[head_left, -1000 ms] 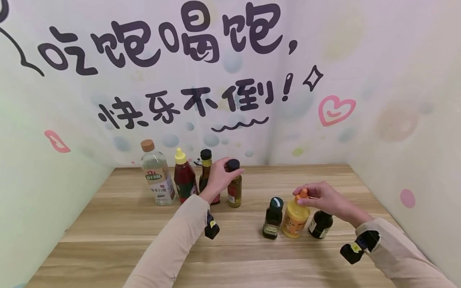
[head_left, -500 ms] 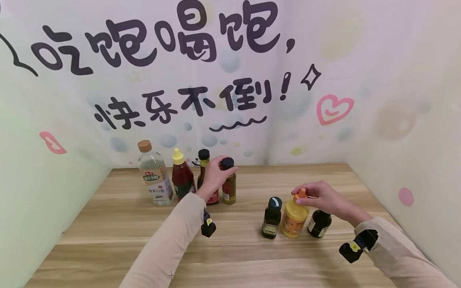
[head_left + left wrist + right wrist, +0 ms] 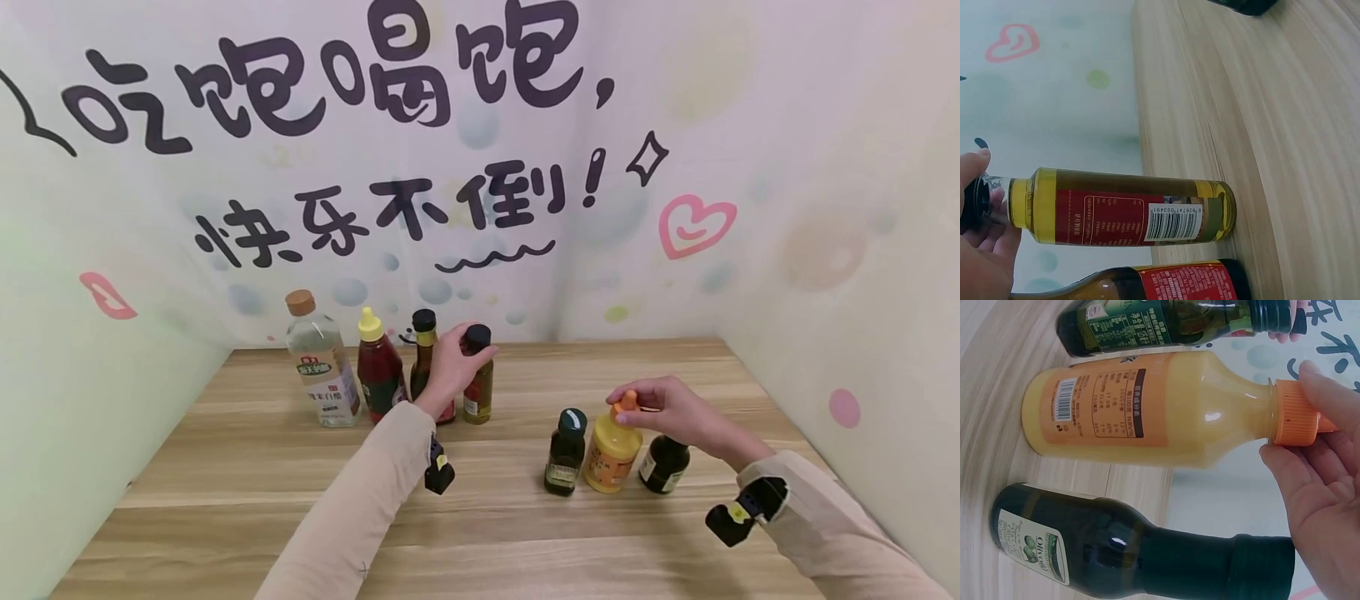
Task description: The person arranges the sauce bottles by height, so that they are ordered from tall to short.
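My left hand (image 3: 452, 367) holds a slim oil bottle (image 3: 477, 396) by its black cap and neck. Golden oil and a red label with a barcode show on this bottle (image 3: 1129, 209) in the left wrist view. Just left of it is a black-capped sauce bottle (image 3: 422, 367), partly hidden by the hand. My right hand (image 3: 678, 417) pinches the orange cap (image 3: 1297, 412) of a yellow squeeze bottle (image 3: 612, 454), which stands upright on the table. A green-capped dark bottle (image 3: 566, 454) stands to its left, and a dark olive oil bottle (image 3: 1085, 544) to its right.
At the row's left end stand a clear white-vinegar bottle (image 3: 324, 375) with a brown cap and a red sauce bottle (image 3: 379, 371) with a yellow nozzle. A printed cloth wall (image 3: 600, 292) rises behind the wooden table (image 3: 480, 533).
My left hand has shifted the oil bottle slightly left, narrowing its gap to the sauce bottle. The right hand keeps its grip on the orange cap. The head view has turned a little.
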Available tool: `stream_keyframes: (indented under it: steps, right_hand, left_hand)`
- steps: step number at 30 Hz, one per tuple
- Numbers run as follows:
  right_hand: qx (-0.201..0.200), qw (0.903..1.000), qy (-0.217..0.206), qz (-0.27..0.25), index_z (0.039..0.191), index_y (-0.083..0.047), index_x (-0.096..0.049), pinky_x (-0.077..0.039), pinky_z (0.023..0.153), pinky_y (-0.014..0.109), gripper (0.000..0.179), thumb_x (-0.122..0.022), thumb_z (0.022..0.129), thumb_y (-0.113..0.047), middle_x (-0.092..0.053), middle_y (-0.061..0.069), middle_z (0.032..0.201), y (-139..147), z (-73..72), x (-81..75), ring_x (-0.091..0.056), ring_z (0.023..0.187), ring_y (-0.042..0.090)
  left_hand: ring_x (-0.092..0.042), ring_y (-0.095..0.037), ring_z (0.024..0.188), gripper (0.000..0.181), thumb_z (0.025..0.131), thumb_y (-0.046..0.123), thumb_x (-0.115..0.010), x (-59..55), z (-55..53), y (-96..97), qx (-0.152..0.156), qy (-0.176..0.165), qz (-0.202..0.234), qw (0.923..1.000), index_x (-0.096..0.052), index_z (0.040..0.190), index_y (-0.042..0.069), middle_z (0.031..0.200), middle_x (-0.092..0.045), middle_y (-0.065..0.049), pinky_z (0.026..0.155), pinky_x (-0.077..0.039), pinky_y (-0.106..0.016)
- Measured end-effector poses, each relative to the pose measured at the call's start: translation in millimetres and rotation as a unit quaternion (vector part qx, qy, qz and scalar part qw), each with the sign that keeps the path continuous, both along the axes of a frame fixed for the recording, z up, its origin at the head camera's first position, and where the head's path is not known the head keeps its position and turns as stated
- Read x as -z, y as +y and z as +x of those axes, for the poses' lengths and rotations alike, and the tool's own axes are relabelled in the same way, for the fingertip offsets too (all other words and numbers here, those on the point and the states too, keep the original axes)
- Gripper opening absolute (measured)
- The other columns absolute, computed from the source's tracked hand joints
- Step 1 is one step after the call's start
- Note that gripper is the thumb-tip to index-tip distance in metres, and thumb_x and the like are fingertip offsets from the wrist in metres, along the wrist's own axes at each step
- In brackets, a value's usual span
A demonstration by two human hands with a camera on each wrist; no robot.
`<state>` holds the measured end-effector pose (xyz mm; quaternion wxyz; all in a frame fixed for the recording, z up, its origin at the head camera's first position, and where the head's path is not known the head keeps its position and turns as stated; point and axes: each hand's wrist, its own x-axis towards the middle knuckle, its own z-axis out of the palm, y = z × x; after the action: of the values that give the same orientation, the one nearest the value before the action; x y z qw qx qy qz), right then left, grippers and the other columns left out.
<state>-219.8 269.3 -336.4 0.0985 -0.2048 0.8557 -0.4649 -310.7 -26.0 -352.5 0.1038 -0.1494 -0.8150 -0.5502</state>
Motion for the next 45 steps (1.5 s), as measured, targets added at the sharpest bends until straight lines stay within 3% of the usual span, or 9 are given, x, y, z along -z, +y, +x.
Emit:
stream_keyframes:
  steps: [16, 22, 26, 35, 45]
  right_hand:
    - [0.0, 0.9998, 0.013, 0.013, 0.107, 0.001, -0.059, -0.049, 0.072, 0.025, 0.035, -0.064, 0.081, -0.022, -0.059, 0.019, 0.104, 1, 0.1, 0.3, -0.057, 0.088, 0.017]
    - [0.008, 0.9998, 0.013, 0.014, 0.109, 0.0, -0.058, -0.05, 0.073, 0.027, 0.035, -0.064, 0.082, -0.022, -0.057, 0.018, 0.107, 0, 0.7, 1.2, -0.056, 0.094, 0.024]
    - [0.003, 0.9996, 0.022, 0.017, 0.109, 0.001, -0.057, -0.049, 0.073, 0.027, 0.035, -0.062, 0.083, -0.021, -0.056, 0.019, 0.109, -1, 0.9, 1.8, -0.054, 0.099, 0.03]
    - [-0.003, 0.9994, 0.024, 0.024, 0.108, 0.0, -0.056, -0.049, 0.073, 0.028, 0.033, -0.062, 0.083, -0.02, -0.055, 0.018, 0.108, -2, 1.2, -0.5, -0.054, 0.098, 0.03]
    - [-0.017, 0.9986, 0.034, 0.035, 0.11, 0.0, -0.053, -0.047, 0.077, 0.028, 0.035, -0.064, 0.082, -0.018, -0.052, 0.018, 0.112, 0, 3.0, 1.4, -0.051, 0.102, 0.032]
  left_hand:
    - [-0.058, -0.024, 0.092, 0.04, 0.077, 0.01, -0.068, 2.3, -3.4, -1.5, 0.006, -0.01, -0.005, 0.9999, -0.056, 0.113, 0.0, 0.105, -0.06, -0.015, 0.078, -0.047, -0.035]
    - [-0.058, -0.023, 0.09, 0.04, 0.077, 0.012, -0.068, 2.3, -6.0, -3.0, 0.007, -0.015, -0.009, 0.9998, -0.056, 0.114, 0.001, 0.105, -0.06, -0.014, 0.077, -0.047, -0.034]
    - [-0.058, -0.022, 0.087, 0.038, 0.078, 0.013, -0.068, 2.8, -8.2, -4.0, 0.01, -0.012, -0.018, 0.9997, -0.057, 0.112, 0.001, 0.101, -0.061, -0.013, 0.075, -0.047, -0.033]
    - [-0.059, -0.021, 0.085, 0.031, 0.077, 0.013, -0.069, 4.4, -12.2, -6.1, 0.018, -0.017, -0.016, 0.9996, -0.059, 0.105, 0.002, 0.097, -0.063, -0.012, 0.075, -0.048, -0.033]
    - [-0.059, -0.023, 0.089, 0.038, 0.078, 0.013, -0.068, 7.1, -11.4, -5.9, 0.019, -0.019, -0.012, 0.9996, -0.056, 0.112, 0.002, 0.103, -0.061, -0.014, 0.077, -0.048, -0.034]
